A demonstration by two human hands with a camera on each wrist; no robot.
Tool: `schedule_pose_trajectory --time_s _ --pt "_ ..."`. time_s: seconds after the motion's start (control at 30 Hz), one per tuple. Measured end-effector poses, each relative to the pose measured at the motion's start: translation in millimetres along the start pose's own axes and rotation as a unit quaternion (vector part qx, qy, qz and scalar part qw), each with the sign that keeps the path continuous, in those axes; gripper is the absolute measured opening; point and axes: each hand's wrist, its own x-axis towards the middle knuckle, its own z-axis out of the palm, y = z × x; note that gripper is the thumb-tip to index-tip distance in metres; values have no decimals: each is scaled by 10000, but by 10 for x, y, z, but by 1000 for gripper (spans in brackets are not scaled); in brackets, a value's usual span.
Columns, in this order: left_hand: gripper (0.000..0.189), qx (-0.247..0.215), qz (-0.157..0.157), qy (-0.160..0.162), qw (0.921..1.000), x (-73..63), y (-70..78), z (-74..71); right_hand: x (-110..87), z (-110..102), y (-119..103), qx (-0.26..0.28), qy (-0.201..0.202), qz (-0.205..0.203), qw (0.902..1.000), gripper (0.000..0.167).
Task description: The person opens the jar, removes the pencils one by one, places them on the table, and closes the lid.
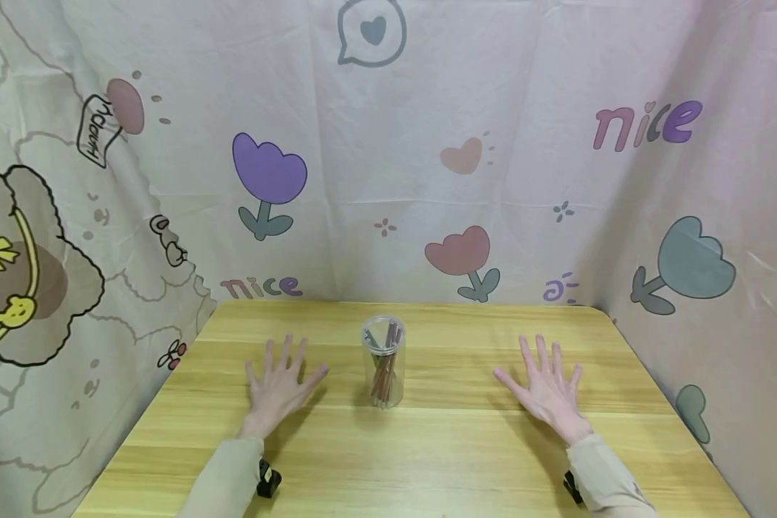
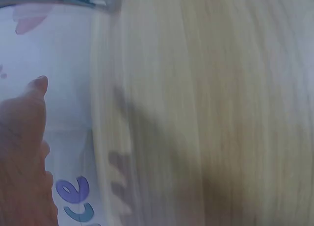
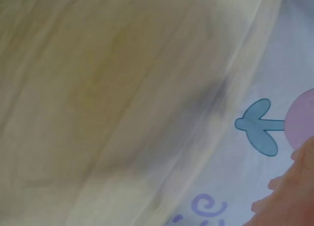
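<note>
A clear cylindrical container (image 1: 396, 381) stands upright on the wooden table, holding several slim pen-like sticks (image 1: 383, 378), dark reddish with paler ends. To its left my left hand (image 1: 277, 388) is spread palm down, fingers straight, with a shadow on the wood beside it. On the other side, farther from the container, my right hand (image 1: 549, 394) is spread the same way. Neither hand holds anything. In the left wrist view the left thumb (image 2: 29, 108) points upward, and part of the container shows at the top left corner. The right wrist view catches only the edge of the right hand (image 3: 289, 196).
The wooden table (image 1: 466, 460) ends at a back edge against a printed cloth backdrop (image 1: 375, 144) with flowers and lettering. Cloth also hangs along the left and right sides. A small black device (image 1: 268, 480) is strapped at the left wrist, another (image 1: 573, 488) at the right.
</note>
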Motion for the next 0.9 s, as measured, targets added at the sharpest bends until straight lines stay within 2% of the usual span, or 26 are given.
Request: schedule_pose_trajectory --time_s 0.3,0.5,0.63,0.77,0.9 --pt "89 -210 302 -127 9992 -70 216 -54 -31 -56 -109 -4 12 -224 9997 96" --pt "95 -432 669 -133 9967 -104 358 -94 -43 -108 -183 110 65 -458 9989 97" --pt "100 -670 915 -300 9931 -93 469 -109 -31 -162 -250 328 87 -705 9969 98" --pt "105 -1252 1036 -496 9855 -61 581 -110 11 -204 -316 617 110 -952 9935 97" --pt "107 -2148 978 -720 9691 -31 688 -93 48 -221 -371 888 240 -1184 9887 92"
